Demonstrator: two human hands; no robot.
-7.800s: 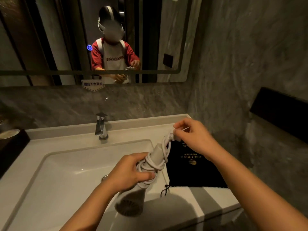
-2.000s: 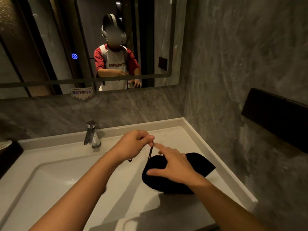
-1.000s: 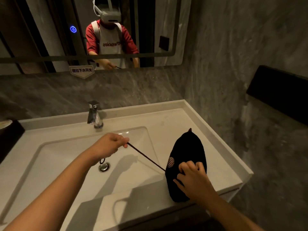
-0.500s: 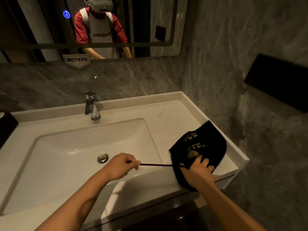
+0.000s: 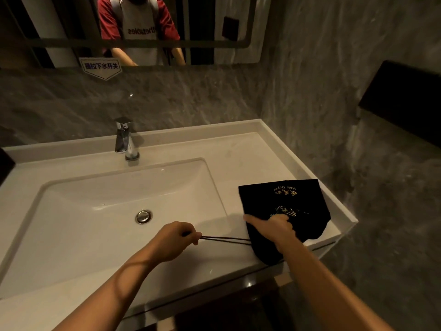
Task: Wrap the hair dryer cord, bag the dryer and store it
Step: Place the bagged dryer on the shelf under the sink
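Observation:
A black drawstring bag (image 5: 296, 201) with gold lettering lies on the white counter at the right of the basin, its gathered mouth at the counter's front edge. The hair dryer is hidden inside it. My right hand (image 5: 274, 229) grips the bag near its mouth. My left hand (image 5: 173, 240) pinches the dark drawstring (image 5: 226, 239), which runs taut and level from the bag's mouth to my fingers, above the basin's front rim.
The white sink basin (image 5: 71, 211) with its metal drain (image 5: 143, 216) fills the left. A chrome faucet (image 5: 125, 139) stands behind it. A mirror hangs above. A grey stone wall and a black wall box (image 5: 405, 99) close the right side.
The bag has settled flatter on the counter, lettering up. My left hand still holds the drawstring pulled out to the left, and my right hand keeps its grip near the bag's mouth.

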